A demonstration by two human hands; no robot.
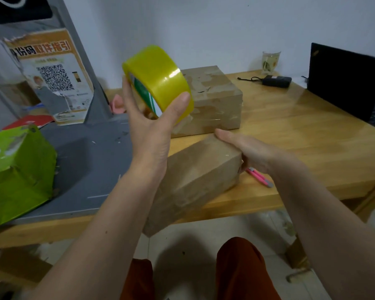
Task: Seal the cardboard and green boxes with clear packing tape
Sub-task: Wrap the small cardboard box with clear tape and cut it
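Observation:
My left hand (148,131) holds a yellowish roll of packing tape (158,83) up above the table, thumb on its outer face and fingers at its far rim. A long cardboard box (195,176) lies at the table's front edge and overhangs it. My right hand (253,151) rests flat against that box's right end, fingers straight. A second, larger cardboard box (214,100) stands behind it, patched with tape. The green box (15,172) sits at the far left on a grey mat.
A pink utility knife (260,176) lies under my right wrist. A laptop (344,83), a black charger (276,81) and a glass (270,61) stand at the back right of the wooden table (301,137). A grey stand with a QR poster (52,79) rises at the back left.

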